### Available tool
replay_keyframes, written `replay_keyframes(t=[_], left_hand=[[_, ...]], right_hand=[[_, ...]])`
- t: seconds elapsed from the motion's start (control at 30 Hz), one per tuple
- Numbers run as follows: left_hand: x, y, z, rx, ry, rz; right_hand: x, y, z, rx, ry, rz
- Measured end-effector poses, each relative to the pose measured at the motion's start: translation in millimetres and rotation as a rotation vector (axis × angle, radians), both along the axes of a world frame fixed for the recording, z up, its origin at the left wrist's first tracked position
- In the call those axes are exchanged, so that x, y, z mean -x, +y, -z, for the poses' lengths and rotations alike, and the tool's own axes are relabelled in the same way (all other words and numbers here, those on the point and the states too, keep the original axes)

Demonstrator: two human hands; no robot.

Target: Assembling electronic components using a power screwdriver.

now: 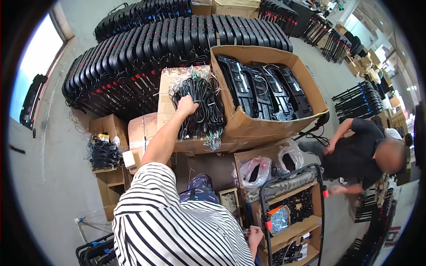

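My left hand (187, 105) reaches out over a big heap of black cables (202, 113) lying on a cardboard box (167, 86). Its fingers are closed around some of the cables near the middle of the heap. Bare wire ends and small light connectors poke out at the heap's edges. Low at my side, my right hand (254, 236) is curled beside the frame of a shelf cart (265, 199). Whatever it may hold is hidden.
Right of the cables stands an open carton (266, 124) of black plastic housings (262, 91). Long rows of folded black frames (177, 37) stand behind. A small carton with more cables (104, 153) is at left. A co-worker (355, 150) in dark clothes is at right.
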State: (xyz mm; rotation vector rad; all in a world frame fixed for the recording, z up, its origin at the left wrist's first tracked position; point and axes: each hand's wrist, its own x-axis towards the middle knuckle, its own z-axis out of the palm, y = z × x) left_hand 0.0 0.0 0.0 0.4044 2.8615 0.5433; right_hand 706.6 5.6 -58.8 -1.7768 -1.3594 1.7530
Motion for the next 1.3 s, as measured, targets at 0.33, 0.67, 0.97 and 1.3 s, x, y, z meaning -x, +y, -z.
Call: replay_keyframes(t=[0.33, 0.67, 0.97, 1.3], left_hand=[[-8.6, -52.0, -18.7, -0.777, -0.503, 0.063], [-55.0, -2.4, -16.9, -1.063, -0.581, 0.073], [-56.0, -84.1, 40.4, -0.578, 0.144, 0.109], [2.3, -66.2, 73.9, -0.332, 0.112, -0.021]], right_hand=[[-15.1, -22.4, -4.4, -0.152, -0.081, -0.039], [20.5, -73.4, -5.7, -0.330, -0.232, -0.385], [64.6, -75.2, 6.4, -0.225, -0.106, -0.328], [116.1, -112.4, 21.7, -0.345, -0.269, -0.426]])
